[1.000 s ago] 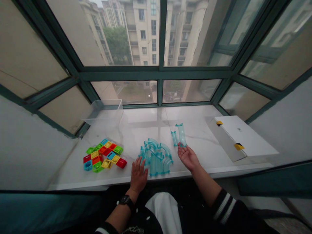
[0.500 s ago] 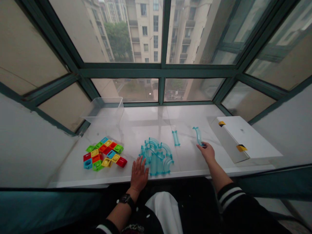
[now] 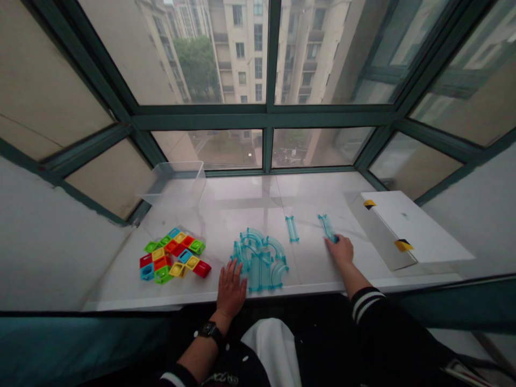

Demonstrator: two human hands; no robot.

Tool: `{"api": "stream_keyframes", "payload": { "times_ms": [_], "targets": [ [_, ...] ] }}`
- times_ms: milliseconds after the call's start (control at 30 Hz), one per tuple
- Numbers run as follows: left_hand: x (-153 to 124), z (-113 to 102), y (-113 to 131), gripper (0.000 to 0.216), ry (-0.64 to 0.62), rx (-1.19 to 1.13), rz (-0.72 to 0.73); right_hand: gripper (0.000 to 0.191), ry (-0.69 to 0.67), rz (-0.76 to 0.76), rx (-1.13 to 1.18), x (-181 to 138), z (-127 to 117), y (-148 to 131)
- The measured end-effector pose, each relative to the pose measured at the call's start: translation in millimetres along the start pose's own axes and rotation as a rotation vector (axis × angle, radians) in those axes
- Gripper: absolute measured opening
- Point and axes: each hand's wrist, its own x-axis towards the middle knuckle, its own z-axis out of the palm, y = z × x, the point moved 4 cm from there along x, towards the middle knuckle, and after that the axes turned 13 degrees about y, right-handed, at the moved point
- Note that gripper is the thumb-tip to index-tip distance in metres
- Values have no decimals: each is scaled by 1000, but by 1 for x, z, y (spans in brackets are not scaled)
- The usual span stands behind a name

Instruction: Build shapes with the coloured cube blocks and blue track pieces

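My right hand [image 3: 341, 250] grips the near end of a curved translucent blue track piece [image 3: 327, 228], which lies at or just above the white counter. My left hand [image 3: 231, 287] rests flat at the counter's front edge, fingers stretched out. Its fingertips are at the left side of a cluster of translucent blue track pieces [image 3: 262, 263], straight and curved ones together; whether they touch it I cannot tell. A single straight blue track piece [image 3: 292, 229] lies apart, between the cluster and the curved piece.
Left of the cluster lies a group of coloured plastic blocks [image 3: 173, 255] in red, yellow, green and blue. A clear plastic bin [image 3: 173, 183] stands at the back left. A white box [image 3: 415, 228] with yellow-black tabs sits at the right. Windows [image 3: 266, 118] close off the back.
The curved track piece in my right hand has come down and tilted, its far end shifting slightly towards me. My left hand has barely moved.
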Motion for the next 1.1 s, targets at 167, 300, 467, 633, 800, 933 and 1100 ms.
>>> {"api": "stream_keyframes", "payload": {
  "times_ms": [167, 300, 467, 633, 800, 933, 1100],
  "targets": [
    [1, -1, 0, 62, -10, 0, 6, 67, 69, 5, -11, -8, 2, 3],
    [1, -2, 1, 62, -2, -8, 4, 58, 115, -23, 17, -16, 2, 5],
    [1, -1, 0, 64, 5, -22, -3, 55, 140, -7, 50, -18, 1, 4],
    [0, 0, 0, 63, 1, -19, -6, 53, 155, 8, 57, -18, 0, 2],
    [0, 0, 0, 61, -12, -2, -4, 55, 150, -1, 42, -20, 0, 2],
    [0, 0, 0, 62, -2, -12, -1, 55, 144, -1, 62, -21, -1, 1],
    [0, 0, 0, 62, 5, -24, -7, 69, 212, 33, 155, -26, -10, -2]
  ]
}}
